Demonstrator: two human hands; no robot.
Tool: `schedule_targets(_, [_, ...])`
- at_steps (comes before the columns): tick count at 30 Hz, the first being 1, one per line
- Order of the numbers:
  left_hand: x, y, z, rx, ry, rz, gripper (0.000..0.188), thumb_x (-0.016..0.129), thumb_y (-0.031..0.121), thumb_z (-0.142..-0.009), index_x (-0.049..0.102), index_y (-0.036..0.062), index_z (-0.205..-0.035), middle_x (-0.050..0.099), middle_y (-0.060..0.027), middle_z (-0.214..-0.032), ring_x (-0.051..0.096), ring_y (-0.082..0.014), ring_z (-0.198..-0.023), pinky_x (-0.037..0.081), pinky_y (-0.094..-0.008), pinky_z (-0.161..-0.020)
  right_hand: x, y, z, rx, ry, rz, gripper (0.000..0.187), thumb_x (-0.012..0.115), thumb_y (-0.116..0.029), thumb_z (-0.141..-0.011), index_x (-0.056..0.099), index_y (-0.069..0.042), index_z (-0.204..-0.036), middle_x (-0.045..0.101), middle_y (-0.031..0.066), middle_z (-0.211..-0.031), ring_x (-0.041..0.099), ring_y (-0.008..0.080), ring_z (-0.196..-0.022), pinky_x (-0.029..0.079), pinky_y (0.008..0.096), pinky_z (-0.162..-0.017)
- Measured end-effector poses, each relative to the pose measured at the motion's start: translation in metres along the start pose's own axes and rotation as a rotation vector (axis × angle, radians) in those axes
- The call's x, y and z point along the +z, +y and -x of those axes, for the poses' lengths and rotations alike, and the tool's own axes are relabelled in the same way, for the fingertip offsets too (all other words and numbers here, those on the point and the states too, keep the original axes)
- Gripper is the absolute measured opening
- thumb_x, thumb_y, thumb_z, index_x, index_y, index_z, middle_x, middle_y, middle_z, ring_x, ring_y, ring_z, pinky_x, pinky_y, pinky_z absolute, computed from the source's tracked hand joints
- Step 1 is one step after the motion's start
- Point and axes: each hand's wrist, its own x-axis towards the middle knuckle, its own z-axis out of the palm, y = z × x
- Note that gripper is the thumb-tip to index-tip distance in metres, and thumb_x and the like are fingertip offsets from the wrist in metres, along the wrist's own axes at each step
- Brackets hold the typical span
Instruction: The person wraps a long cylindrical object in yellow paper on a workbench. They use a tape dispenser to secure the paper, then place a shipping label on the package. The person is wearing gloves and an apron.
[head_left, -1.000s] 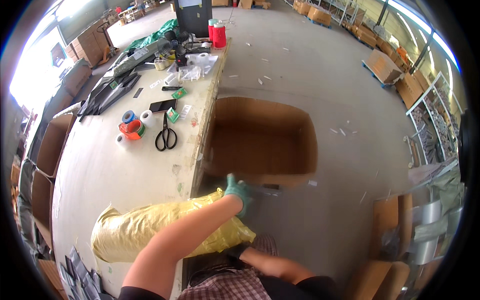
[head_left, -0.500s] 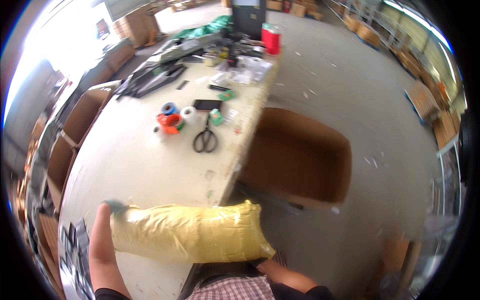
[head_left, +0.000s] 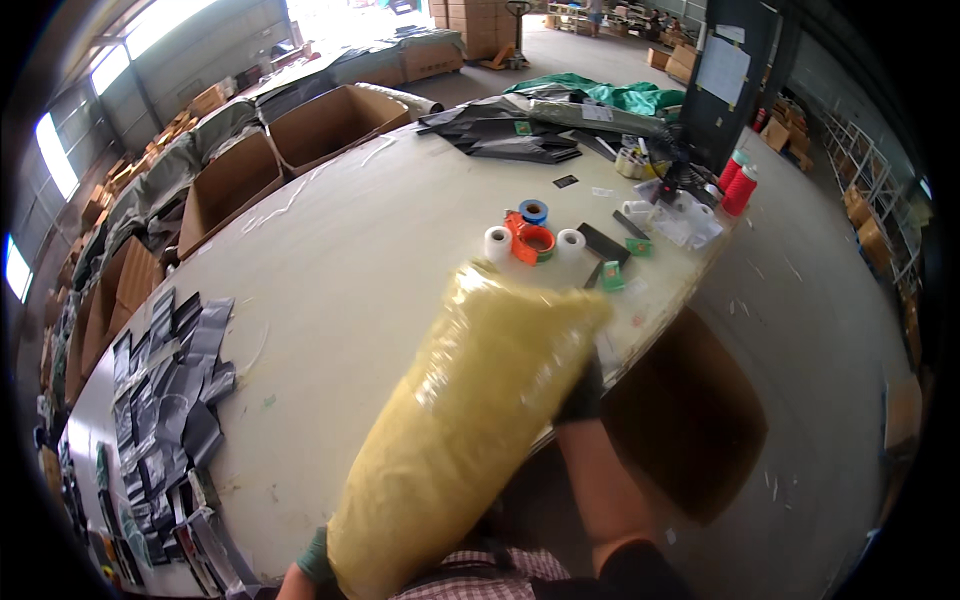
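Note:
A long, stuffed yellow bundle [head_left: 460,430] in shiny clear wrap slants across my front, its top end leaning to the far right above the white table. My left hand [head_left: 316,560], in a green glove, grips its lower end near my body. On its right side, my right hand [head_left: 582,392] in a dark glove holds it near the upper end. The fingers of both hands are mostly hidden by the bundle. Just beyond its top stand an orange tape dispenser [head_left: 531,240], white rolls [head_left: 498,243] and a blue tape roll [head_left: 533,211].
The white table [head_left: 330,280] bears grey and black plastic strips [head_left: 180,390] at left and dark plastic sheets [head_left: 500,130] at the far end. Red thread cones [head_left: 739,190] stand by its right edge. A large open carton [head_left: 690,420] sits below right; more cartons [head_left: 335,125] line the left side.
The yellow bundle has turned from lying crosswise to slanting up and away. My left hand has come down towards my body, and my right has moved forward. The view has swung left.

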Motion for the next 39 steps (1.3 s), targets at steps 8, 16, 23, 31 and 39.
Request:
schedule_targets(8, [0.004, -0.018, -0.019, 0.536, 0.286, -1.247, 0.067, 0.059, 0.03, -0.085, 0.036, -0.0053, -0.137, 0.056, -0.0254, -0.122, 0.054, -0.0377, -0.112, 0.043, -0.0405, -0.099, 0.027, 0.139, 0.073, -0.383, -0.056, 0.871, 0.025, 0.066, -0.022, -0.09, 0.062, 0.001, -0.099, 0.064, 0.0062, -0.092, 0.058, 0.0151, -0.084, 0.047, 0.03, -0.078])
schedule_targets(16, [0.059, -0.026, -0.042, 0.044, -0.347, 0.107, 0.089, 0.04, 0.074, -0.086, 0.032, 0.0095, -0.147, 0.045, -0.0135, -0.143, 0.044, -0.0302, -0.129, 0.037, -0.0437, -0.107, -0.097, 0.102, 0.254, -0.235, 0.066, 1.377, 0.041, 0.071, -0.02, -0.086, 0.058, 0.003, -0.116, 0.067, 0.0147, -0.102, 0.063, 0.0236, -0.094, 0.049, 0.0354, -0.083])
schedule_targets(23, [0.12, -0.089, -0.042, 0.081, -0.543, 0.336, 0.089, 0.051, 0.072, -0.083, 0.037, 0.0083, -0.144, 0.047, -0.0141, -0.141, 0.046, -0.0294, -0.127, 0.039, -0.0459, -0.106, -0.114, 0.031, 0.247, -0.098, 0.044, 1.748, 0.043, 0.07, -0.033, -0.085, 0.063, 0.001, -0.109, 0.069, 0.0192, -0.097, 0.067, 0.0305, -0.094, 0.052, 0.0402, -0.08])
schedule_targets(31, [0.234, -0.183, -0.026, -0.059, -0.7, 0.257, 0.082, 0.042, 0.064, -0.092, 0.028, 0.0043, -0.146, 0.041, -0.0133, -0.144, 0.04, -0.0266, -0.132, 0.036, -0.0417, -0.108, -0.119, -0.087, 0.243, 0.114, 0.178, 1.623, 0.038, 0.069, -0.03, -0.086, 0.064, 0.001, -0.106, 0.068, 0.0122, -0.096, 0.063, 0.0182, -0.086, 0.051, 0.0338, -0.077])
schedule_targets(39, [0.233, -0.153, -0.054, 0.031, -0.948, -0.053, 0.078, 0.052, 0.057, -0.092, 0.033, 0.0002, -0.143, 0.048, -0.0159, -0.137, 0.048, -0.0255, -0.125, 0.042, -0.0368, -0.102, -0.149, -0.109, 0.21, 0.246, 0.16, 1.397, 0.037, 0.068, -0.028, -0.087, 0.062, 0.001, -0.11, 0.067, 0.009, -0.096, 0.062, 0.0159, -0.085, 0.05, 0.0318, -0.077])
